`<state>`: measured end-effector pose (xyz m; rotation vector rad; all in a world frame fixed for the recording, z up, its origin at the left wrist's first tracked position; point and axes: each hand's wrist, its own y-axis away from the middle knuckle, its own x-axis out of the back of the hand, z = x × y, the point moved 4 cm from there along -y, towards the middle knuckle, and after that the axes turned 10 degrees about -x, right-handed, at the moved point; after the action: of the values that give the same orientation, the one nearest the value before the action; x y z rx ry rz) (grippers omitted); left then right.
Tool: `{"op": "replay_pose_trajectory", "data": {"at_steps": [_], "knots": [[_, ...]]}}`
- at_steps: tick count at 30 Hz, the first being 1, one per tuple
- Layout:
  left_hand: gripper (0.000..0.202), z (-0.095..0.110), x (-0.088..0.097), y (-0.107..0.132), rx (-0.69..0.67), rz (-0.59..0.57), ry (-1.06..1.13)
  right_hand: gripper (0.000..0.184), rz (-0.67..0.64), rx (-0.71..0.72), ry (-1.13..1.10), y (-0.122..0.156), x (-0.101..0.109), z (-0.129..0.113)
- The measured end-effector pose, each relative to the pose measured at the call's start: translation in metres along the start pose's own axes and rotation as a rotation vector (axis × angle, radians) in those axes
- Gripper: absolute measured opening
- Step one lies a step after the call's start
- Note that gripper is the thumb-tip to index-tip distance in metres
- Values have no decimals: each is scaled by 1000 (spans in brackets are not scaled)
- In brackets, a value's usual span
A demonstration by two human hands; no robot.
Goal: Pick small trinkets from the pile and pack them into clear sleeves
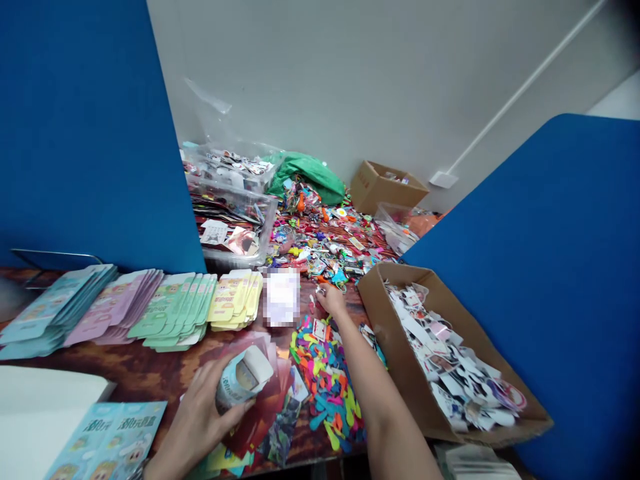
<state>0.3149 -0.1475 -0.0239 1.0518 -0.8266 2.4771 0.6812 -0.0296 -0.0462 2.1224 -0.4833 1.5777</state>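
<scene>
My left hand [205,407] is wrapped round a small light-blue paper box [234,385] with its top flaps open. The inside shows pale, but its contents are too unclear to name. Reaching forward, my right hand [331,301] has its fingers pinched at the near edge of a heap of small trinkets [330,250]. Something small and whitish shows at the fingertips, too small to name. Below my right wrist spreads a pile of bright uninflated balloons [325,380]. Under the box lie reddish translucent sheets [257,417] and dark picture cards [280,433].
Flattened blue [60,307], pink [113,303], green [175,307] and yellow boxes [235,298] line the left. A carton of paper cutouts [373,293] stands right. Clear plastic bins [267,243], a green bag [313,175] and another carton [367,187] sit behind. Blue partitions [565,253] flank the table.
</scene>
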Motion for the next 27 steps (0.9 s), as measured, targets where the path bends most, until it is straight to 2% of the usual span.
{"op": "replay_pose_trajectory", "data": {"at_steps": [7,13,17,21,27], "knots": [[65,-3,-1,0,22,-37,20,40,-47,52,100,13,1,1],[67,-2,-3,0,25,-35,45,46,-23,67,76,22,1,3],[66,3,-3,-2,20,-37,58,30,-28,-5,49,10,1,6],[62,6,-1,-7,44,-25,89,24,-33,23,-18,4,2,5],[63,6,-3,-15,140,-22,169,16,-21,99,-197,25,14,-7]]}}
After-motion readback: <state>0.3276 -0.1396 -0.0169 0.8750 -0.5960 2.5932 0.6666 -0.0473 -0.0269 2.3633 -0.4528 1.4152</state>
